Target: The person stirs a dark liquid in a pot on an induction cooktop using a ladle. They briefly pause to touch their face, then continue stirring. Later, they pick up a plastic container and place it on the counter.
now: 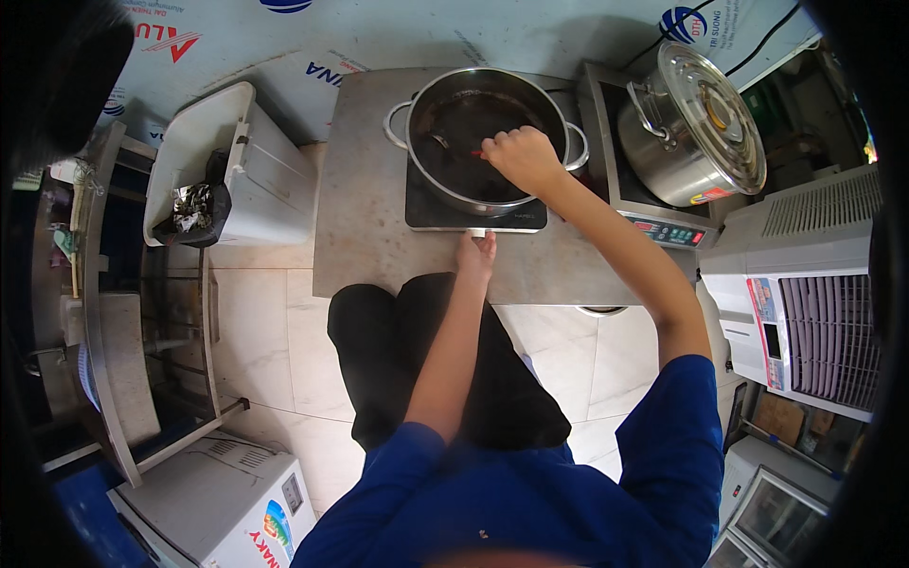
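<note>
A wide stainless steel pot (488,206) holding dark brown liquid (472,117) stands on a black portable cooktop (424,211). My right hand (522,157) is over the pot, closed around the red handle of a utensil (477,153). What looks like its metal end shows at the liquid's surface to the left; the middle part is hidden. At the cooktop's front edge, the fingers of my left hand (477,254) grip a white knob (476,233). Two loop handles stick out from the pot's sides.
The cooktop rests on a metal table (366,213). To the right, a lidded stockpot (657,156) sits on another cooker (664,231), beside an air cooler (788,284). A white bin (273,177) with a black bag stands left, near a metal rack (106,341). A printed panel wall (398,35) rises behind.
</note>
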